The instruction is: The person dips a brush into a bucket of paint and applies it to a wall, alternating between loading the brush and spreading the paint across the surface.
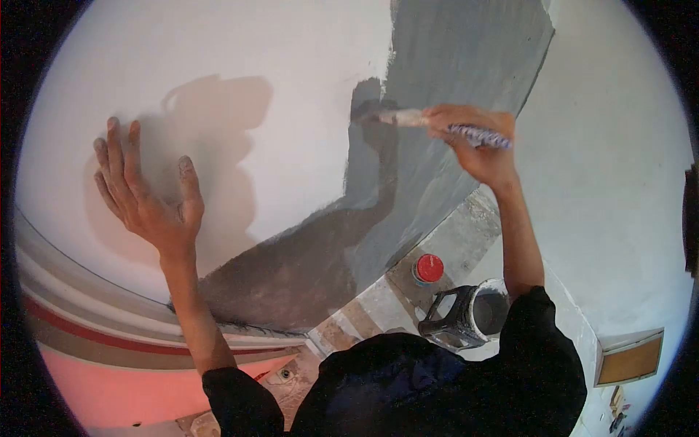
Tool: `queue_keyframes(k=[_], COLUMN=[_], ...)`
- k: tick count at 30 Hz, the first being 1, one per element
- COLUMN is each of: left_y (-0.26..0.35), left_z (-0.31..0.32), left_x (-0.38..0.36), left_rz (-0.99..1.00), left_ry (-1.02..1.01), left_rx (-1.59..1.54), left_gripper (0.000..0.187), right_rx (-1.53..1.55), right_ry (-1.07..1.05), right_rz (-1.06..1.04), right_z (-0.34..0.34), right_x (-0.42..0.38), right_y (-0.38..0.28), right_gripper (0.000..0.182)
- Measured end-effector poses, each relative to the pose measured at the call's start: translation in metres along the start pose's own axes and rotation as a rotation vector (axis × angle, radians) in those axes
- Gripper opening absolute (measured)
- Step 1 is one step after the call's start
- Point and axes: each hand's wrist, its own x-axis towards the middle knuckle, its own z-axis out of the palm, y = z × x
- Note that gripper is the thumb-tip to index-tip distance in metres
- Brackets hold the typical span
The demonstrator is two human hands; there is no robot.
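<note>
My right hand is closed around a paintbrush, whose patterned blue-and-white handle sticks out below the fingers. The brush tip points left, over the grey paint close to its border with the white surface. That border is ragged, and the grey continues as a band toward the lower left. Over the white part on the left, my left hand has its fingers spread and holds nothing. Its fingertips look smudged, and its shadow falls beside it.
A bucket with grey paint inside stands by a dark plastic stool below my right arm. Near them is a red-lidded container on the stained floor. Curved mouldings run along the lower left, beside a pink surface.
</note>
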Motion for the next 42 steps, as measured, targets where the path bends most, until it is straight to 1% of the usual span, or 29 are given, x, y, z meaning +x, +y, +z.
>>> queue_keyframes(k=[2,5,8,11,13,17,20,23,26,29,31,35,38,41,42], left_y=[0.001,0.000,0.003,0.000,0.000,0.000,-0.002,-0.001,-0.002,-0.003,0.000,-0.001,0.000,-0.001,-0.001], left_z=[0.000,0.000,-0.001,0.000,0.000,0.000,-0.001,-0.001,-0.001,-0.001,-0.002,-0.003,-0.004,-0.004,-0.003], left_x=[0.000,0.001,0.001,-0.001,-0.001,0.001,0.001,0.002,0.001,0.000,0.001,0.002,0.002,0.003,0.003], left_rz=[0.011,0.019,0.004,0.020,0.028,0.041,0.067,0.086,0.044,0.045,0.036,0.048,0.057,0.064,0.061], left_ry=[-0.006,-0.005,-0.006,-0.012,-0.001,-0.012,-0.015,-0.015,-0.023,-0.029,-0.037,-0.038,-0.042,-0.043,-0.040], left_rx=[-0.008,0.001,-0.013,-0.002,-0.016,-0.009,0.002,0.015,0.028,0.038,0.040,0.033,0.045,0.051,0.047], left_gripper=[0.058,0.057,0.056,0.057,0.057,0.057,0.056,0.056,0.066,0.066,0.065,0.063,0.062,0.062,0.063], right_rx=[0.037,0.057,0.020,0.020,-0.050,-0.125,-0.176,-0.141,-0.010,0.020,-0.032,-0.102,-0.062,-0.110,-0.099], right_ry=[-0.018,-0.057,-0.027,0.001,0.027,0.077,0.133,0.003,-0.022,-0.025,-0.034,-0.003,0.006,0.082,0.063], right_rz=[0.031,0.101,0.051,-0.050,-0.119,-0.224,-0.221,-0.067,0.120,0.095,0.051,-0.057,-0.050,-0.077,-0.065], right_z=[0.013,0.018,0.020,0.014,0.004,-0.016,-0.026,-0.016,0.000,0.008,0.008,-0.006,-0.018,-0.024,-0.023], right_x=[-0.008,-0.004,0.003,0.023,0.042,0.068,0.045,0.003,-0.025,-0.026,-0.020,0.020,0.054,0.046,0.034], right_y=[0.005,0.003,0.013,0.017,0.020,0.003,0.003,0.005,0.019,0.022,0.031,0.057,0.043,0.027,0.022], right_gripper=[0.020,0.017,0.019,0.018,0.017,0.015,0.016,0.019,0.022,0.024,0.024,0.023,0.023,0.024,0.024])
